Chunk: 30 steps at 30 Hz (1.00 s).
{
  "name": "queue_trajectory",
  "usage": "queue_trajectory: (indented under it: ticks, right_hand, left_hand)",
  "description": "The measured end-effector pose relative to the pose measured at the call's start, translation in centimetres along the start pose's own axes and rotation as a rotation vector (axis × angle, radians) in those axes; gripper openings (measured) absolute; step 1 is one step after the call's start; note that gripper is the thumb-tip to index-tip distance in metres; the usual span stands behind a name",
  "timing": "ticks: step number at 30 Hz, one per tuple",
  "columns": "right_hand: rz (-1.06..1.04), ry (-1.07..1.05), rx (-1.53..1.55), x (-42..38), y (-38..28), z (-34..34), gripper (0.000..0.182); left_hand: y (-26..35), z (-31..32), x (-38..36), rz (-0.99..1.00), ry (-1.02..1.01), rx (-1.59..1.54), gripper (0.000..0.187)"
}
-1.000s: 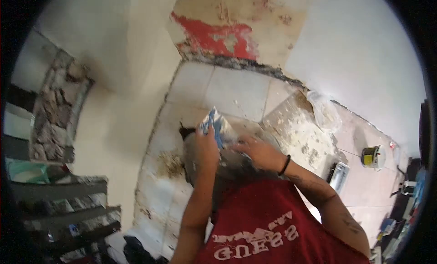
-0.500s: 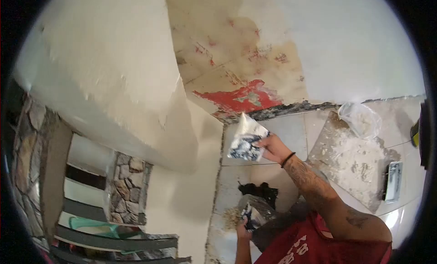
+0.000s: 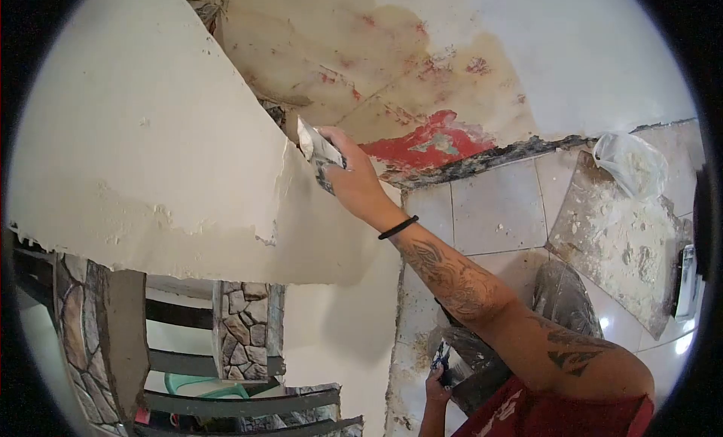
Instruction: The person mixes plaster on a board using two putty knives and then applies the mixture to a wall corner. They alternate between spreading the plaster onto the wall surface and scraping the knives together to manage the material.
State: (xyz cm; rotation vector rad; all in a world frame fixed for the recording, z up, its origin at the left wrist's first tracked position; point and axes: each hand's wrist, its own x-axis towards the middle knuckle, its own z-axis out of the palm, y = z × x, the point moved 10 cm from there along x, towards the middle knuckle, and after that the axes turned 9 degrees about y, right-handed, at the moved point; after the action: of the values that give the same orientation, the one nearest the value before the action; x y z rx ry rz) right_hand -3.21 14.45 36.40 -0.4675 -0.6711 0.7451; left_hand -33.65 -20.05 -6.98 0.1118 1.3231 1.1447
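Observation:
My right hand (image 3: 352, 177) is closed around a flat scraper (image 3: 312, 145) smeared with white putty. The scraper is at the broken edge of the cream wall (image 3: 173, 158), near its corner; whether it touches cannot be made out. Behind the hand is a stained wall patch with bare red paint (image 3: 429, 140). Low in the picture, my left hand (image 3: 437, 386) grips a second flat scraper (image 3: 443, 357) with dark and white smears. My right arm and some dark plastic partly hide that second tool.
A board (image 3: 614, 245) covered with white powder lies on the floor tiles (image 3: 497, 215), beside a clear plastic bag (image 3: 636, 162). A metal tray (image 3: 686, 283) sits at the far right. Dark plastic (image 3: 566, 298) lies behind my arm. Slatted rails (image 3: 241, 403) stand lower left.
My right hand has moved the scraper up and left, from above the floor tiles to the wall corner. The view has shifted. My left hand still grips its scraper low down.

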Motion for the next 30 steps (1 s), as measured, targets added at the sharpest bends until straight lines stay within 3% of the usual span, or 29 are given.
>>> queue_trajectory:
  ticks: [9,12,15,19,21,22,24,30]
  right_hand:
    - [-0.209,0.164,-0.413,-2.9,-4.5,3.5,0.053]
    - [-0.234,0.116,-0.45,-5.6,-6.7,4.4,0.054]
    - [-0.284,0.076,-0.389,-8.5,-8.6,4.7,0.056]
    - [-0.266,-0.124,-0.239,-11.0,-8.8,4.1,0.055]
    - [-0.211,0.025,-0.159,-9.3,-6.7,1.4,0.054]
    - [-0.181,0.097,-0.122,-8.0,-5.3,0.3,0.054]
    - [-0.111,0.081,-0.104,-4.2,-2.0,-0.1,0.059]
    - [-0.096,0.063,-0.142,-1.0,-1.4,2.2,0.057]
  left_hand:
    - [-0.3,-0.2,1.0,-0.022,0.027,-0.067,0.027]
    - [0.4,0.7,0.2,0.03,0.081,-0.057,0.023]
    - [-0.1,-0.3,0.0,-0.09,0.134,0.004,0.019]
    - [0.1,-0.2,1.4,-0.056,0.055,-0.051,0.021]
    - [0.1,0.8,1.3,-0.065,-0.066,-0.033,0.025]
    - [0.1,0.5,1.4,-0.043,-0.015,-0.022,0.026]
    - [0.3,0.7,0.8,-0.002,0.09,0.002,0.026]
    - [0.0,0.4,1.1,-0.039,0.01,-0.05,0.029]
